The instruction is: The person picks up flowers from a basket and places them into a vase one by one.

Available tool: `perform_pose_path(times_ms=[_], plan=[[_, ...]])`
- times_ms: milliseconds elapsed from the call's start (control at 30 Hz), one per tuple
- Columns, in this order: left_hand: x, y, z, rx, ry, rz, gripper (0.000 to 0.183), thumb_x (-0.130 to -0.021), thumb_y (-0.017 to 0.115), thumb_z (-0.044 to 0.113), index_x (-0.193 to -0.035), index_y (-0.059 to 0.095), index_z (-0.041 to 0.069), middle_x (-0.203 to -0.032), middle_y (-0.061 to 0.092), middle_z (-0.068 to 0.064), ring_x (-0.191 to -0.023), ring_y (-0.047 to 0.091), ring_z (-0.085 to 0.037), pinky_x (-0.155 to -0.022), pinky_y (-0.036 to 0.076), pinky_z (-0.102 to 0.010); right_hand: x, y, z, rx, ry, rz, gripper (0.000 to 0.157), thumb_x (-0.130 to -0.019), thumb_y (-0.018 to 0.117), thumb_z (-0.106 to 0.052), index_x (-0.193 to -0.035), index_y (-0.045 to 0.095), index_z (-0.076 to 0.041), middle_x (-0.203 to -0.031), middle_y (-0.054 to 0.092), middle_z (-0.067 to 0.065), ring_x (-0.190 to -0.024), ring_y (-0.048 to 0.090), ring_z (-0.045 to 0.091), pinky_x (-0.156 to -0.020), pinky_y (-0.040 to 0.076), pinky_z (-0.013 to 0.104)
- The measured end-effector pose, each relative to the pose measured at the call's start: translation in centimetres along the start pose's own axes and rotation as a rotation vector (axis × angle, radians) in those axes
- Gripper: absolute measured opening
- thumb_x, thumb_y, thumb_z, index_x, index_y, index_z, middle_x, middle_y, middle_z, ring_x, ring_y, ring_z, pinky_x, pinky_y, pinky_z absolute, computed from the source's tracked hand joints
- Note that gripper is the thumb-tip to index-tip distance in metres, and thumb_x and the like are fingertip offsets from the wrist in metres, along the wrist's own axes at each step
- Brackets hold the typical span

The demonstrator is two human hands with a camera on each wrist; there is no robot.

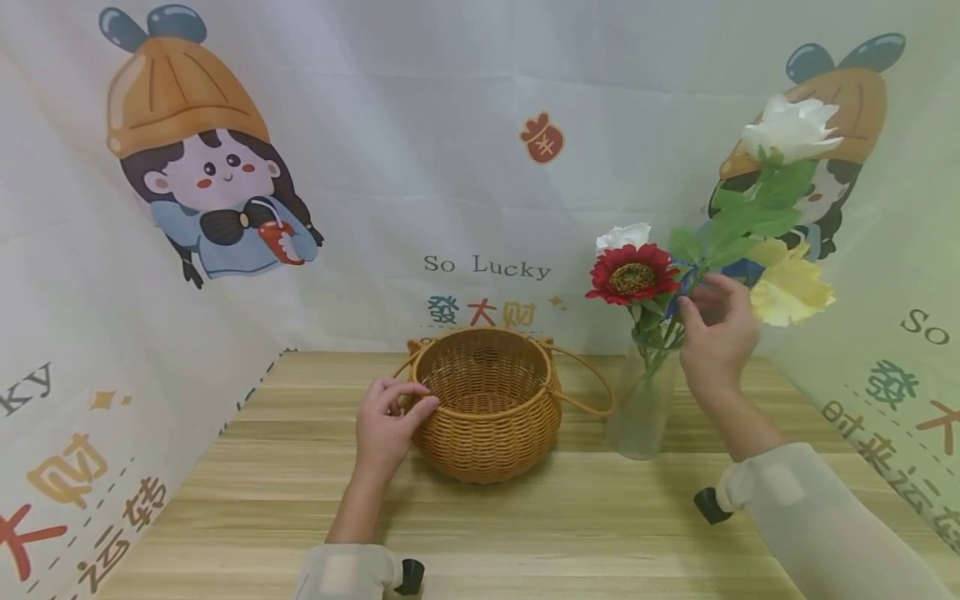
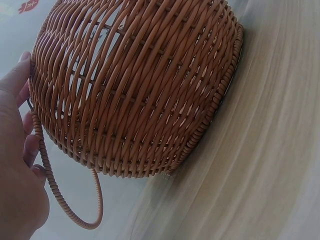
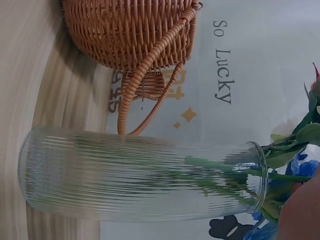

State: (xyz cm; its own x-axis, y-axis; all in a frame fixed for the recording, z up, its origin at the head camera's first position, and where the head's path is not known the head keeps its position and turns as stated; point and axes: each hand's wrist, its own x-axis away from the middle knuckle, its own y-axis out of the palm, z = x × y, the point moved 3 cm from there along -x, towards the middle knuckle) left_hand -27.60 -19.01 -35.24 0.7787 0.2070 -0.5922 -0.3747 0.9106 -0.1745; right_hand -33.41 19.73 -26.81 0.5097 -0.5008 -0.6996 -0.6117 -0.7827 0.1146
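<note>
A round wicker basket stands on the table, its loop handles hanging out at the sides. My left hand holds its rim at the left, thumb and fingers bent at the edge; in the left wrist view the thumb lies along the rim. To the right is a ribbed clear glass vase of artificial flowers. My right hand pinches a green flower stem just above the vase mouth. A tall white rose, a red daisy-like flower and a yellow flower surround that hand.
Another white flower shows behind the red one, and blue petals lie close to the right hand. A printed cloth hangs behind and beside the wood-grain table. One basket handle reaches toward the vase.
</note>
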Motion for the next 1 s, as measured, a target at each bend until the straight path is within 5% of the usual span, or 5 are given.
perform_pose_path(times_ms=[300,1000], plan=[[0.0,0.0,0.1,0.001,0.005,0.000,0.015,-0.079,0.080,0.007,-0.087,0.071,-0.003,-0.089,0.048,-0.026,-0.074,0.038,-0.041,-0.065,0.032,-0.030,0.3,0.0,0.0,0.016,-0.022,-0.001,0.032,-0.086,0.070,0.003,-0.116,0.060,0.005,-0.091,0.062,-0.002,-0.082,0.057,0.003,-0.073,0.046,0.019],[0.1,0.0,0.1,0.006,0.002,0.000,0.015,-0.079,0.080,0.006,-0.086,0.071,-0.002,-0.089,0.048,-0.026,-0.074,0.038,-0.040,-0.064,0.032,-0.028,2.4,-0.2,0.8,0.056,0.076,-0.061,0.035,-0.086,0.067,0.005,-0.120,0.058,0.002,-0.096,0.062,0.005,-0.085,0.056,0.006,-0.075,0.047,0.019]])
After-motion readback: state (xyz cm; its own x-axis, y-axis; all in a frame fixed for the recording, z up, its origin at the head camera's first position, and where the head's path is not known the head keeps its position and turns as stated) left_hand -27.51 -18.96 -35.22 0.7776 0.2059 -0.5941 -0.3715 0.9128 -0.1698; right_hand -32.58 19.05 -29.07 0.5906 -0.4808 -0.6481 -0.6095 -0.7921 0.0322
